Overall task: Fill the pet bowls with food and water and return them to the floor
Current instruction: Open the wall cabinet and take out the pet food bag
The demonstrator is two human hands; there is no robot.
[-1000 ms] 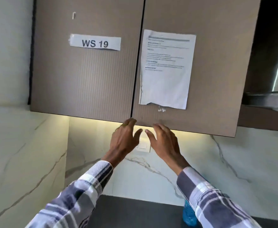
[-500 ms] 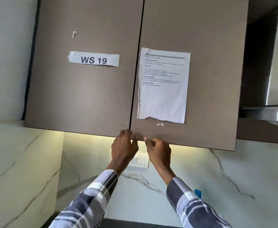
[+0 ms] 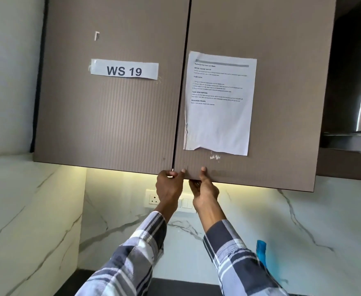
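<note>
A brown wall cabinet fills the upper view, with a left door [image 3: 111, 116] labelled "WS 19" and a right door [image 3: 282, 103] carrying a taped paper sheet [image 3: 219, 103]. My left hand [image 3: 169, 189] grips the bottom edge of the left door at the centre gap. My right hand [image 3: 204, 189] grips the bottom edge of the right door, thumb on its front face. The right door's lower edge stands slightly out from the left one. No pet bowls, food or water are in view.
A white marble backsplash with a socket and switch plate [image 3: 154, 198] lies behind my hands. A blue object [image 3: 261, 251] shows at the lower right beside my sleeve. A steel range hood [image 3: 358, 137] is at the right. The dark countertop [image 3: 175, 287] runs along the bottom.
Both hands rose from open below the cabinet to closed on the door bottoms. My view tilted upward, and the right door has started to swing out.
</note>
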